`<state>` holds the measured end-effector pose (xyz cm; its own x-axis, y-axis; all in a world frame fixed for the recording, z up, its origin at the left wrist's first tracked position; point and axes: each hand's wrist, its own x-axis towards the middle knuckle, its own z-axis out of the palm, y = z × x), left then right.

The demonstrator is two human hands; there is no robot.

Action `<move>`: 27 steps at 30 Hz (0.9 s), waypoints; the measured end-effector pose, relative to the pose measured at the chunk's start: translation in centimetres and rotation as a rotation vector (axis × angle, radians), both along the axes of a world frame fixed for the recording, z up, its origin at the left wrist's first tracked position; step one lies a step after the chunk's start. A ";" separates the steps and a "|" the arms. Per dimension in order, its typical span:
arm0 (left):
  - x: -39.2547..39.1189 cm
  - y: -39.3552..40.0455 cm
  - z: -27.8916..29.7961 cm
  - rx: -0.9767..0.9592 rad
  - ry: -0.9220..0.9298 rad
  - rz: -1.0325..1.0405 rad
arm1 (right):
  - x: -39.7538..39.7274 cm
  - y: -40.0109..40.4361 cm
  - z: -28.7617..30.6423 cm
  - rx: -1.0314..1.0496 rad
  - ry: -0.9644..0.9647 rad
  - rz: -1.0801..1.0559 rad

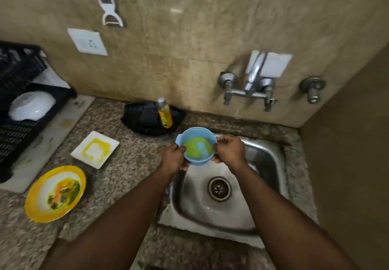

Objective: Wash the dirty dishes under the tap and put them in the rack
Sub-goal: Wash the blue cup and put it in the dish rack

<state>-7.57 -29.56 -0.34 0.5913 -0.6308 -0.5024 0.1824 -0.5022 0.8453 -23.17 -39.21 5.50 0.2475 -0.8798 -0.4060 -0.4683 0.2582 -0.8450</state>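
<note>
Both hands hold a blue bowl (196,146) (yellow-green residue inside) over the back-left edge of the steel sink (265,160), below and left of the wall tap (251,84). Left hand (173,160) fingers curl round the bowl's left rim; right hand (229,151) fingers pinch the right rim. On the granite tabletop (130,164) to the left: dirty white square plate (95,149), dirty yellow-rimmed plate (55,194). Black rack (19,135) far left holds an upturned white bowl (31,105). Soap bottle (164,113) stands behind the bowl.
</note>
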 end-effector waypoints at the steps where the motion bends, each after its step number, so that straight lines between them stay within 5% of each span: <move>1: -1.1 -1.0 0.6 -0.014 0.013 0.011 | -1.1 -1.3 0.3 -0.031 0.011 -0.026; 6: -5.1 -4.7 2.8 -0.094 0.033 0.019 | -4.4 -8.1 3.3 -0.416 0.231 -0.247; 12: -7.6 -6.2 4.2 -0.115 0.034 0.010 | -5.8 -12.4 6.2 -0.464 0.357 -0.438; 22: -8.8 -7.9 5.2 -0.103 -0.084 -0.031 | -7.2 -14.0 4.3 -0.432 0.075 -0.386; 27: -8.3 -7.2 5.0 -0.121 -0.151 -0.012 | -7.8 -17.8 -4.2 -0.312 -0.030 -0.366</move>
